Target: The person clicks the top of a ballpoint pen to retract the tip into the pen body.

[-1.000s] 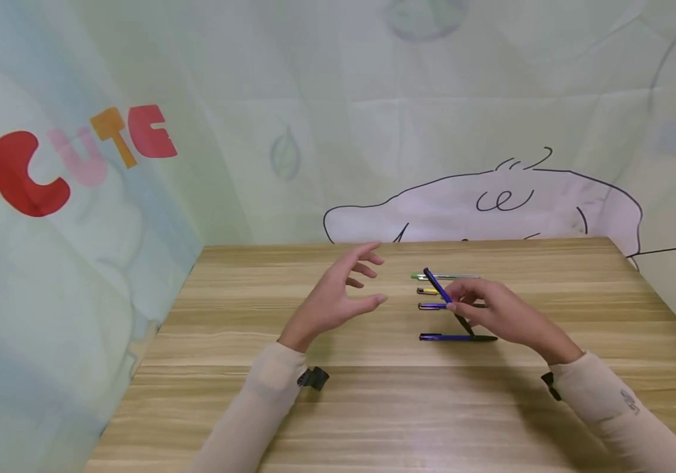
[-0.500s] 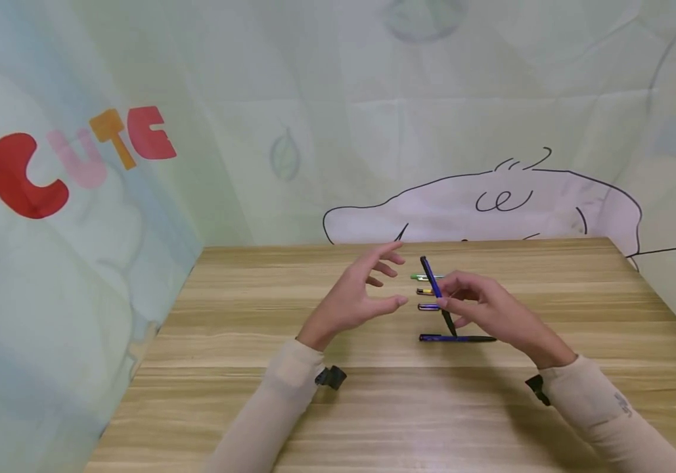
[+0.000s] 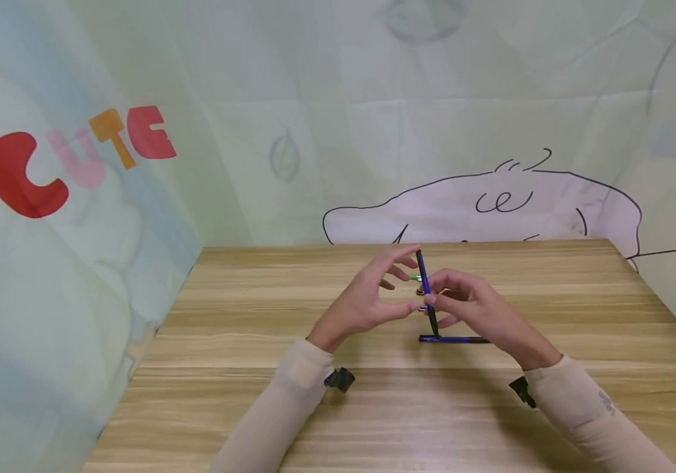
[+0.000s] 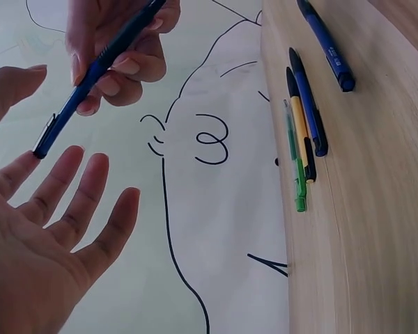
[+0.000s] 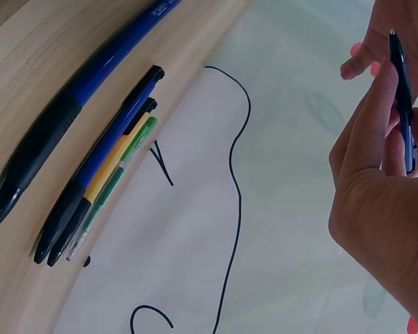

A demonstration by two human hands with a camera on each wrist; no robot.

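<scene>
My right hand (image 3: 473, 305) pinches a blue pen with a dark grip (image 3: 424, 276) between thumb and fingers, holding it tilted above the table. Facing it is my left hand (image 3: 367, 295), fingers spread and thumb apart. In the left wrist view, the pen's clip end appears at the left index fingertip (image 4: 21, 174); whether they touch, I cannot tell. Below the hands, a second blue pen (image 3: 456, 339) lies nearest me. Beyond it lie another blue pen (image 4: 306, 101), a yellow pen (image 4: 297, 118) and a green, clear-barrelled pen (image 4: 295, 167), partly hidden by my right hand in the head view.
The wood-grain table (image 3: 243, 315) extends around the pens. Its far edge meets a printed cloth backdrop (image 3: 343, 131) with a cartoon outline and coloured letters. Dark bands are on both wrists.
My right hand has carried the held blue pen leftward and turned it more upright. My left hand has shifted right, closing the gap to the pen's upper end. The lying pens stay put.
</scene>
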